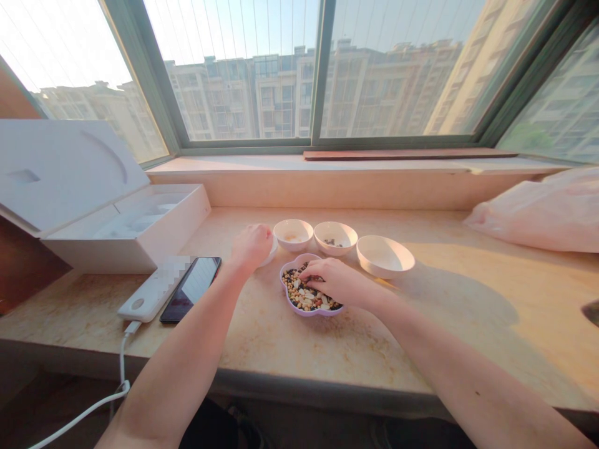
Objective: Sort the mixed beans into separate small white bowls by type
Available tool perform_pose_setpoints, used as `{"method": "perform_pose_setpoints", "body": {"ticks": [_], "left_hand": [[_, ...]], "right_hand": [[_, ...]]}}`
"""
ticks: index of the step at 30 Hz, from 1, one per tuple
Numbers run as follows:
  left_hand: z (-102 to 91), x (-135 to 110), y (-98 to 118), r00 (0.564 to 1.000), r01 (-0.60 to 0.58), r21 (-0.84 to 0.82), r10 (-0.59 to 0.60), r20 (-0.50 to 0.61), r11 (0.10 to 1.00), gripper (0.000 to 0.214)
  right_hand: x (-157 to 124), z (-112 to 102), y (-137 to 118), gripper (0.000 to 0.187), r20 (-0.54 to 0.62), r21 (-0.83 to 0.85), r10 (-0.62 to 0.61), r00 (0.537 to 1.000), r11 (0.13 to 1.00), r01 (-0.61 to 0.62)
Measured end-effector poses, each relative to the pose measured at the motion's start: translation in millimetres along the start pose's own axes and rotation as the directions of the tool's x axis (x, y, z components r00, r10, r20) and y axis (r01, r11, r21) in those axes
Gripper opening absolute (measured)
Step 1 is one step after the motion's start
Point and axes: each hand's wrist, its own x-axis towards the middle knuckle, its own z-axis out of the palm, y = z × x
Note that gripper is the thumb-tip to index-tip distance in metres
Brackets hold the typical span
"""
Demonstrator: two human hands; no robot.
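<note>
A lavender lobed dish [283, 288] holds a mix of dark beans, tan beans and pale flat seeds. My right hand [334, 280] reaches into it from the right, fingers bent together with the tips among the beans; what they pinch is hidden. My left hand [253, 244] is closed over a white bowl [271, 251], which it mostly covers; nothing in its fingers can be made out. Beside that stands a white bowl [293, 244] with a few orange-tan bits, then a white bowl [336, 249] with some dark beans. A white bowl [386, 265] at the right shows no contents.
At left an open white box [175, 234] stands behind a white power bank [145, 296] with a cable [122, 358] and a black phone [191, 290]. A pale plastic bag [543, 215] lies at the right. Behind the stone counter [449, 324] is a window ledge [253, 163].
</note>
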Motion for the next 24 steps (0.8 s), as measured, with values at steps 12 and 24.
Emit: {"method": "perform_pose_setpoints", "body": {"ticks": [12, 24], "left_hand": [[2.8, 0.1, 0.8, 0.999, -0.025, 0.012, 0.025, -0.024, 1.000, 0.035], [6.0, -13.1, 19.9, 0.849, -0.515, -0.206, 0.529, 0.015, 0.832, 0.029]], "right_hand": [[1.6, 1.1, 7.7, 0.030, -0.136, -0.008, -0.051, 0.989, 0.999, 0.050], [1.4, -26.7, 32.3, 0.022, -0.457, 0.203, 0.239, 0.857, 0.966, -0.161]]}}
